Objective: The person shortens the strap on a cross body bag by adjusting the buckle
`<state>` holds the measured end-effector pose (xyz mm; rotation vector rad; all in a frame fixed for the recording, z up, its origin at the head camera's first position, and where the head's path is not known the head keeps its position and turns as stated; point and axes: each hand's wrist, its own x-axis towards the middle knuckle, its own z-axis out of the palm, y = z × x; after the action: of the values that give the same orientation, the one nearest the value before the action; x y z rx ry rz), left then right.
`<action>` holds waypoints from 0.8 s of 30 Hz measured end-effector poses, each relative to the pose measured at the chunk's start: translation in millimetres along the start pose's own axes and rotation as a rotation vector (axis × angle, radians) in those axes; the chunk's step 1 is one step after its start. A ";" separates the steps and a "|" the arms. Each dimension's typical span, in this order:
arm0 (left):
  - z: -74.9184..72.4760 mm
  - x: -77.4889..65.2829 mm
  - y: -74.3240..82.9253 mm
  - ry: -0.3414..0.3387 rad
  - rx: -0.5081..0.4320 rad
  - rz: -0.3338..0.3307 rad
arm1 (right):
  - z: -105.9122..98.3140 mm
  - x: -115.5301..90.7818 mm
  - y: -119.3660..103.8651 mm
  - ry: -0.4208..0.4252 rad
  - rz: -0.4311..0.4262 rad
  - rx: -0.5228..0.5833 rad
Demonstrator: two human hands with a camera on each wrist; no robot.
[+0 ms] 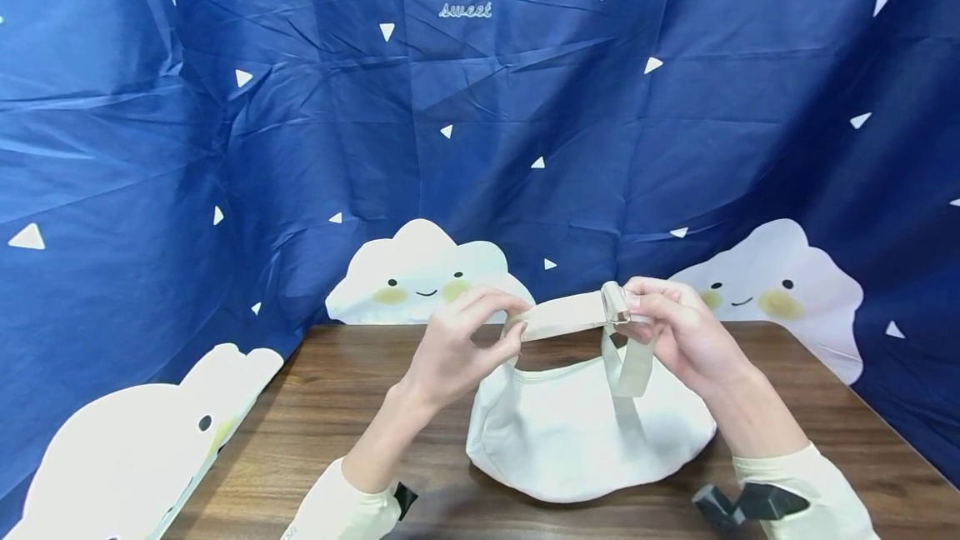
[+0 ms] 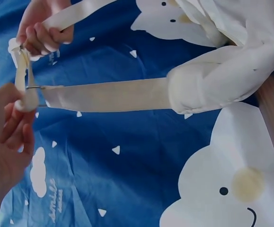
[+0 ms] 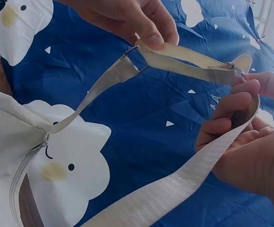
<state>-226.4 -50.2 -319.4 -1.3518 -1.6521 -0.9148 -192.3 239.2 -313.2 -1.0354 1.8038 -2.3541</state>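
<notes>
A white shoulder bag (image 1: pixel 585 433) sits upright on the table beneath both hands, its light strap (image 1: pixel 564 317) raised above it. My left hand (image 1: pixel 461 346) pinches the strap's left end between thumb and fingers, right by a metal loop (image 3: pixel 144 69) visible in the right wrist view. Near the metal slider buckle (image 1: pixel 617 304), my right hand (image 1: pixel 686 332) pinches the strap. Between the hands the webbing is doubled and stretched nearly level. From the right hand, one length of strap hangs down in front of the bag. An open-looking zipper edge (image 3: pixel 22 168) shows on the bag.
The dark wooden table (image 1: pixel 337 407) extends around the bag. Behind it hangs a blue curtain (image 1: pixel 480 123) with white triangles and smiling clouds. A white cloud-shaped print (image 1: pixel 127 448) lies along the table's left side. Dark wrist mounts (image 1: pixel 750 504) sit on the sleeves.
</notes>
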 end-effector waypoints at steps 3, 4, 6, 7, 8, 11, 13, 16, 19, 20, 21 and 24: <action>1.2 1.2 1.3 0.066 -0.030 -0.002 | -1.0 0.4 -0.6 -0.008 -0.019 0.017; 1.6 1.4 1.6 0.086 -0.043 -0.005 | -1.3 0.5 -0.8 -0.009 -0.024 0.020; 2.0 1.9 2.1 0.119 -0.071 -0.018 | -2.0 0.4 -1.1 -0.015 -0.032 0.028; 2.0 2.1 2.2 0.135 -0.085 -0.024 | -2.3 0.2 -1.2 -0.015 -0.032 0.033; 1.8 2.2 2.4 0.146 -0.099 -0.034 | -2.6 0.1 -1.3 -0.015 -0.031 0.038; 0.1 2.3 2.8 0.170 -0.128 -0.053 | -3.3 0.2 -0.8 -0.024 -0.023 0.068; -0.8 2.2 2.6 0.183 -0.181 -0.066 | -4.0 1.0 0.5 -0.045 -0.019 0.104; -0.6 2.4 1.9 0.212 -0.278 -0.076 | -6.3 4.2 3.8 -0.148 -0.039 0.200; 1.5 2.5 1.9 0.276 -0.366 -0.083 | -7.8 8.9 7.9 -0.283 -0.049 0.332; 2.3 2.2 2.4 0.304 -0.383 -0.090 | -7.9 10.5 9.2 -0.325 -0.049 0.375; 3.2 1.9 3.0 0.333 -0.402 -0.098 | -7.6 11.7 10.3 -0.350 -0.044 0.416; 5.4 0.5 5.3 0.422 -0.480 -0.157 | -5.2 14.1 12.7 -0.387 -0.033 0.495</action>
<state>-221.9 -44.3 -321.0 -1.2231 -1.2661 -1.6437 -210.8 234.0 -317.8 -1.3164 1.0136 -2.2350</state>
